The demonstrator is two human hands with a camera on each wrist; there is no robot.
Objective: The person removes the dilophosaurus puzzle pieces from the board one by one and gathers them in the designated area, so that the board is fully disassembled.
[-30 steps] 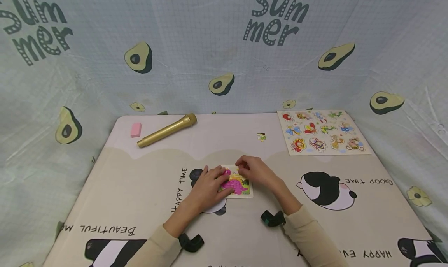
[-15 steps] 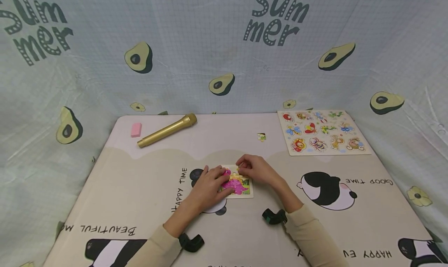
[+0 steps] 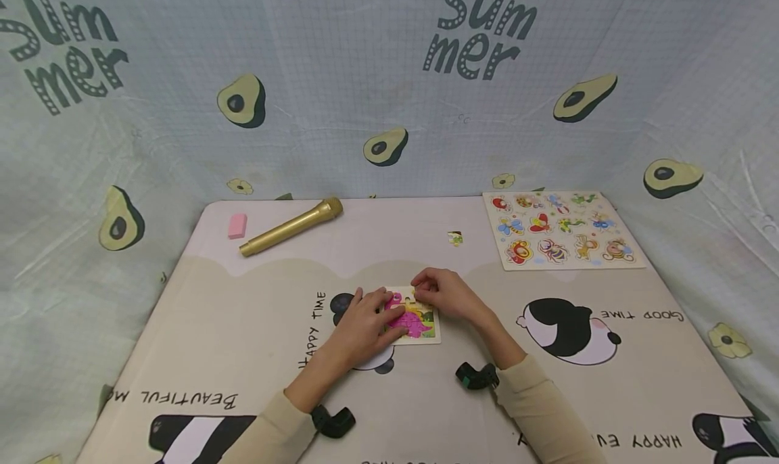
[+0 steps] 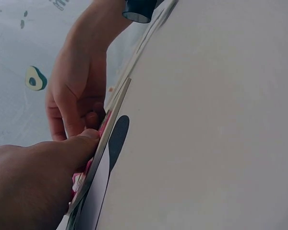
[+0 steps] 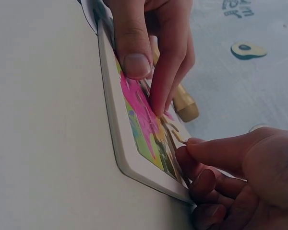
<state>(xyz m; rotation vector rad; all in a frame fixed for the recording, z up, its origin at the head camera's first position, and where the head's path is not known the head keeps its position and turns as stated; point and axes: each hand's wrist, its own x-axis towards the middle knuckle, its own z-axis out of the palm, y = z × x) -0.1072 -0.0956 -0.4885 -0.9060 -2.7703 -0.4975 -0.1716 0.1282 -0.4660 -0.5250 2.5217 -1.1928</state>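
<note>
Left hand (image 3: 360, 323): finger (image 3: 392, 314) farther over puzzle (image 3: 420, 327)

We see gold microphone (image 3: 292, 227) lying aslant near far edge of pale table cover (image 3: 255, 315), round head pointing away and rightward. Just left of it, we note pink block (image 3: 237, 226). At far right corner, flat board (image 3: 562, 230) with rows of colourful insects and other creatures. Table cover bears black-and-white animals (image 3: 569, 332) and lettering (image 3: 641, 315), "Good time" upside down to us. Behind, we find wall cloth (image 3: 316, 58) printed with avocados (image 3: 241, 100), flowers (image 3: 728, 341), word "Summer" (image 3: 477, 38).
</note>
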